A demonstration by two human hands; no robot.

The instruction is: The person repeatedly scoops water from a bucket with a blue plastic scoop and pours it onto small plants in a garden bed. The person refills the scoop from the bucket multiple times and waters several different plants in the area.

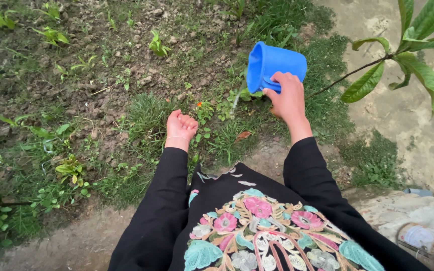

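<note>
Tipping on its side, a blue plastic mug [272,68] hung above a patch of grass [149,118] and small plants, its open mouth turned to the left and downward. A thin stream of water [235,103] fell from its rim toward a small seedling with an orange flower [202,108] below. The right hand [288,98] held the mug, its fingers [281,78] grasping the handle side. The left hand [180,128] hovered lower and to the left, apart from the mug, its fingers curled into a loose fist and holding nothing, just above the grass. Both arms wore black sleeves [164,200], and an embroidered floral garment [257,231] filled the bottom of the view. Clumpy brown soil [126,45] with scattered green sprouts lay beyond the grass. A leafy branch [403,55] reached in from the upper right over bare pale ground [403,115]. A rusty cylindrical tin [425,241] lay on its side at the lower right corner.
</note>
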